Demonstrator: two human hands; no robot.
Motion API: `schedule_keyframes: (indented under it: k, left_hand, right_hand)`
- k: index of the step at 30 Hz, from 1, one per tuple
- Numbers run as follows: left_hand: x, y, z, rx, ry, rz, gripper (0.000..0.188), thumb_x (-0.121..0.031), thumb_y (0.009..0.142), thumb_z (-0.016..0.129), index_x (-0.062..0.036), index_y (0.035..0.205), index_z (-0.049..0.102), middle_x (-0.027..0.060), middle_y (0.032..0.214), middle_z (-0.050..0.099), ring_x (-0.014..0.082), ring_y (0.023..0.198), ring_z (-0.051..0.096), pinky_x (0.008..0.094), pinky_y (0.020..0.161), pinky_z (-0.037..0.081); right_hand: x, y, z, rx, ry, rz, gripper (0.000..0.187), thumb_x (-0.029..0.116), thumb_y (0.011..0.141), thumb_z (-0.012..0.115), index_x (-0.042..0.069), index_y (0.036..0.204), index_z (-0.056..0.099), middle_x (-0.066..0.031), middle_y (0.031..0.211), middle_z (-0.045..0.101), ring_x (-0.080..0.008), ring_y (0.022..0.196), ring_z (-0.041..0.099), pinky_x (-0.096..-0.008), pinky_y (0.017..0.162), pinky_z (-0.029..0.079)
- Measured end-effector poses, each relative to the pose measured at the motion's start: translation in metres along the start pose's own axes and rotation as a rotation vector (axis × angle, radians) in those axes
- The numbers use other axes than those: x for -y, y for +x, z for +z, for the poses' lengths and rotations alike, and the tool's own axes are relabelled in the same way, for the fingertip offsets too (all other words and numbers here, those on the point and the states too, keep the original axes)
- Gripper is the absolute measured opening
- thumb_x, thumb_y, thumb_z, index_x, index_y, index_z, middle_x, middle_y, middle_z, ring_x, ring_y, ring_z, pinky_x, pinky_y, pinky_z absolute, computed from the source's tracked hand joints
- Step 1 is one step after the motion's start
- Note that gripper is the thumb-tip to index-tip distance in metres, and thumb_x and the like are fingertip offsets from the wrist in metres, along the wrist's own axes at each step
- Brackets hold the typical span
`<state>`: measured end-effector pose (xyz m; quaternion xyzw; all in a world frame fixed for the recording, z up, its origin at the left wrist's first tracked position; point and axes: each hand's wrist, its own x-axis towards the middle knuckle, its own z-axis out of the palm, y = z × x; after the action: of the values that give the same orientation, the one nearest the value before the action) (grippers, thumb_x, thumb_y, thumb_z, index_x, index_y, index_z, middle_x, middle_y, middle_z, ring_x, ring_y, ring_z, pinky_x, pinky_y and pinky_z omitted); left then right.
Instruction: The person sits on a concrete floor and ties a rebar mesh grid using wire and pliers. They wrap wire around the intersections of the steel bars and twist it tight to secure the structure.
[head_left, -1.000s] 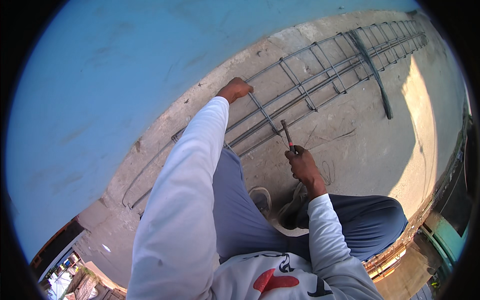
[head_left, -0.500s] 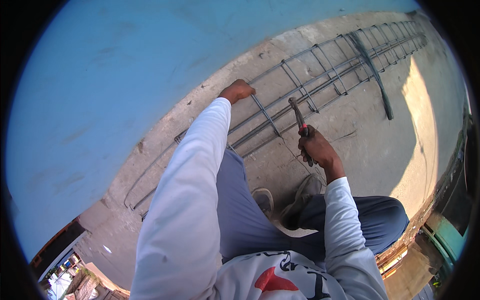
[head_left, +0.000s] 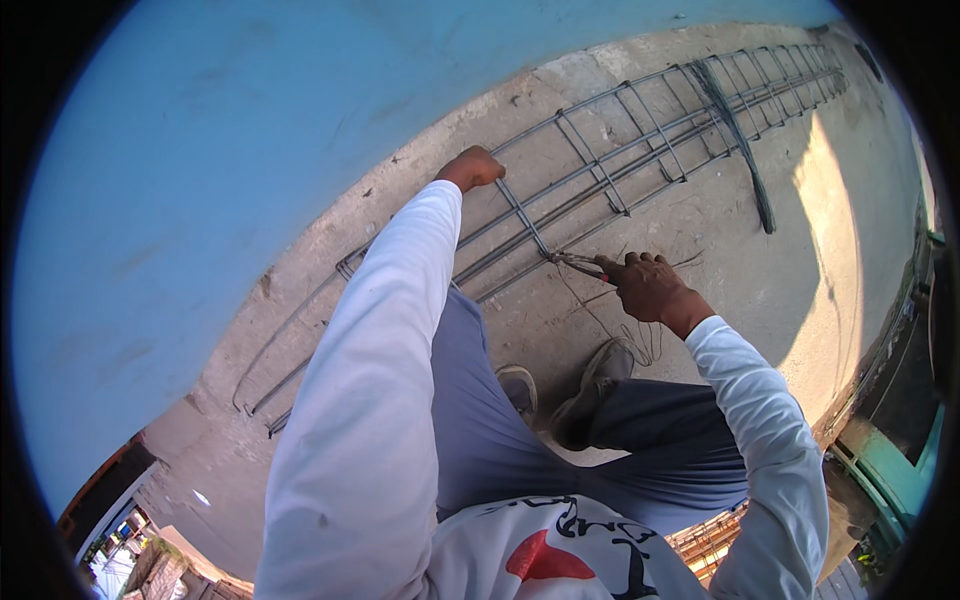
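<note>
A long rebar cage [head_left: 592, 162] lies on the concrete, running from near my legs to the far right. My left hand [head_left: 472, 168] is closed round the cage's far top corner, at the end of a square stirrup [head_left: 522, 217]. In my right hand [head_left: 650, 290] are pincers [head_left: 582, 266] with dark jaws and a bit of red on the handle. Their jaws meet the near lower corner of that stirrup, where it crosses a long bar. Whether they bite on a wire there is too small to tell.
A bundle of thin tie wire [head_left: 740, 145] lies across the cage. Loose wire [head_left: 648, 345] curls on the ground beside my shoes [head_left: 590, 390]. A blue wall [head_left: 200, 200] borders the concrete on the far left. Bent bar ends [head_left: 250, 405] stick out at the left.
My right hand has swung the pincers from upright to nearly level, bringing the jaws down and left onto the stirrup's near corner. My left hand keeps its hold on the cage.
</note>
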<state>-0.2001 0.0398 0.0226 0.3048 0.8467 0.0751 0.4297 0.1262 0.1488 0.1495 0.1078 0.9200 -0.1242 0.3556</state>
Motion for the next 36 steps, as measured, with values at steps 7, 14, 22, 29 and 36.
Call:
schedule_keyframes:
  k: [7, 14, 22, 29, 36]
  left_hand:
    - [0.0, 0.0, 0.0, -0.021, -0.004, -0.022, 0.052, -0.034, 0.086, 0.067, 0.0064, 0.119, 0.069, 0.0298, 0.131, 0.063, 0.041, 0.122, 0.062, 0.0429, 0.1, 0.049]
    - [-0.003, -0.002, -0.003, -0.001, 0.005, -0.01, 0.051, -0.033, 0.086, 0.066, 0.0065, 0.118, 0.069, 0.0297, 0.131, 0.063, 0.0406, 0.121, 0.063, 0.0427, 0.099, 0.05]
    - [-0.001, 0.0, 0.001, -0.027, -0.013, -0.019, 0.049, -0.031, 0.087, 0.065, 0.0063, 0.117, 0.07, 0.0289, 0.129, 0.064, 0.0415, 0.119, 0.064, 0.0438, 0.097, 0.05]
    - [0.001, 0.001, 0.003, 0.007, -0.033, -0.063, 0.054, -0.033, 0.087, 0.066, 0.006, 0.126, 0.066, 0.0285, 0.135, 0.061, 0.04, 0.125, 0.06, 0.0516, 0.102, 0.045]
    - [-0.045, -0.068, 0.027, -0.552, 0.268, 0.107, 0.061, -0.047, 0.095, 0.064, 0.0113, 0.116, 0.064, 0.0314, 0.111, 0.066, 0.0386, 0.11, 0.066, 0.0495, 0.093, 0.05]
  right_hand:
    - [0.025, 0.001, 0.015, -0.168, -0.361, 0.008, 0.053, 0.022, 0.101, 0.048, 0.013, 0.153, 0.042, -0.0229, 0.122, 0.06, -0.0389, 0.109, 0.06, -0.057, 0.106, 0.041]
    - [0.039, -0.002, 0.016, -0.037, -0.339, 0.1, 0.054, 0.029, 0.105, 0.043, 0.011, 0.155, 0.038, -0.0254, 0.133, 0.054, -0.043, 0.122, 0.054, -0.0665, 0.109, 0.033]
    - [0.04, 0.0, 0.016, 0.086, -0.297, 0.133, 0.06, 0.024, 0.104, 0.046, 0.009, 0.159, 0.027, -0.0282, 0.135, 0.05, -0.0455, 0.123, 0.052, -0.0718, 0.107, 0.034]
    - [0.019, 0.001, 0.022, 0.082, -0.143, 0.04, 0.058, 0.015, 0.101, 0.05, 0.0, 0.154, 0.031, -0.0283, 0.128, 0.054, -0.0408, 0.109, 0.064, -0.0502, 0.089, 0.055]
    - [-0.038, 0.008, 0.063, -0.092, 0.111, -0.121, 0.039, 0.016, 0.099, 0.057, -0.002, 0.132, 0.048, -0.0272, 0.107, 0.062, -0.0419, 0.09, 0.069, -0.048, 0.078, 0.056]
